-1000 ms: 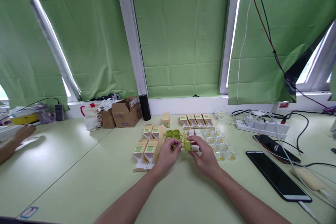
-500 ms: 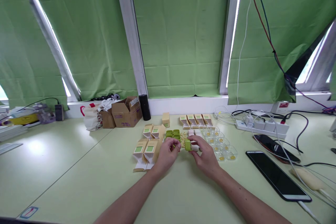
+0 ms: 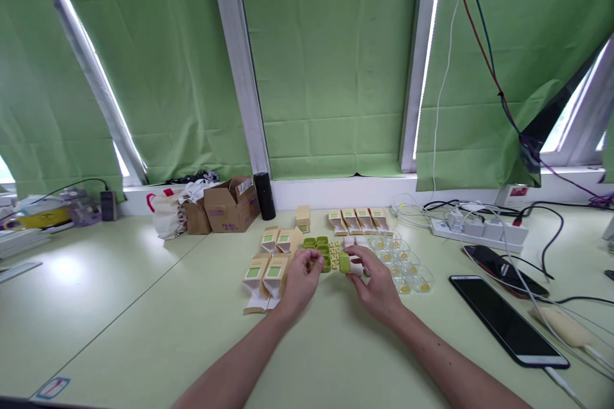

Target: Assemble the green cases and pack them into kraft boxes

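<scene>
My right hand is closed on a small green-and-white piece, its green square part facing left and its white part between the fingers. My left hand has thumb and fingers pinched together beside the green square cups; what they hold, if anything, I cannot make out. Small yellowish pieces lie between the hands. Just beyond my right hand are white pieces, partly hidden. Several clear plastic covers with yellow spots sit to its right.
Open cardboard cartons stand left of my left hand, with more small cartons at the back. Farther off are a brown box and a black cylinder. A phone, cables and a power strip lie right.
My left hand has moved a little left, away from the piece in my right hand and over to the green cups. My right hand has barely moved and keeps its hold.
</scene>
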Available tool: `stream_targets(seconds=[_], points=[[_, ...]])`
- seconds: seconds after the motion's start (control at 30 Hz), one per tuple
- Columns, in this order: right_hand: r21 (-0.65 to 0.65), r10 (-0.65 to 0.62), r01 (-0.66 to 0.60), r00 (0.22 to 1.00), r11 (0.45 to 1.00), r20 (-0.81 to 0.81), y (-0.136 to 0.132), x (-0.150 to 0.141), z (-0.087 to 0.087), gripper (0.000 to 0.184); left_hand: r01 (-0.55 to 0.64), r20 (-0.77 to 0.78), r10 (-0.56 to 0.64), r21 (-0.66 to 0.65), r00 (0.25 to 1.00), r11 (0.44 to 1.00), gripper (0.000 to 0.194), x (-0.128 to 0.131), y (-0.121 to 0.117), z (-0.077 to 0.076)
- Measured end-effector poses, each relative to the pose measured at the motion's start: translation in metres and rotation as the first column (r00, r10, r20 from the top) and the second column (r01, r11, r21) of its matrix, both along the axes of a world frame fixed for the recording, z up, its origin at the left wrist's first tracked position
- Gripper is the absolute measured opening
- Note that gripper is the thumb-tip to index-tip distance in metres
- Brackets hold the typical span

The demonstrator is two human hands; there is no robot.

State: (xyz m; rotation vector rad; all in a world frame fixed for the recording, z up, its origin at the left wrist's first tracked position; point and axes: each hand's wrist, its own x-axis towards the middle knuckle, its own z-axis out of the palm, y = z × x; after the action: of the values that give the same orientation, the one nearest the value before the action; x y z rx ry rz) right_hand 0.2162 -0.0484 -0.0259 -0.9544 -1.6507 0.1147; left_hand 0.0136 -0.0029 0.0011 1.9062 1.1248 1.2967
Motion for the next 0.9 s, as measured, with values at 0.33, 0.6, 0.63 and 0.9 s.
stream_targets(seconds=[0.33, 0.6, 0.63, 0.9], points=[[0.014, -0.005, 0.004, 0.998, 1.000, 0.064, -0.006, 0.002, 0.007, 0.053, 0.006, -0.097, 0.022, 0.274, 0.995, 0.962, 0.014, 0.002, -0.018, 0.011], [0.087, 0.007, -0.019, 0.990, 0.996, 0.141, -0.007, -0.001, 0.006, 0.058, 0.186, -0.246, -0.100, 0.359, 0.964, 0.914, 0.045, 0.004, -0.024, 0.010], [0.097, 0.007, -0.021, 0.989, 0.995, 0.147, -0.006, -0.001, 0.006, 0.057, 0.189, -0.252, -0.100, 0.359, 0.963, 0.914, 0.046, 0.004, -0.024, 0.009], [0.163, -0.010, -0.025, 0.979, 0.986, 0.205, -0.008, 0.001, 0.009, 0.039, 0.201, -0.257, -0.106, 0.376, 0.961, 0.905, 0.044, 0.003, -0.022, 0.009]])
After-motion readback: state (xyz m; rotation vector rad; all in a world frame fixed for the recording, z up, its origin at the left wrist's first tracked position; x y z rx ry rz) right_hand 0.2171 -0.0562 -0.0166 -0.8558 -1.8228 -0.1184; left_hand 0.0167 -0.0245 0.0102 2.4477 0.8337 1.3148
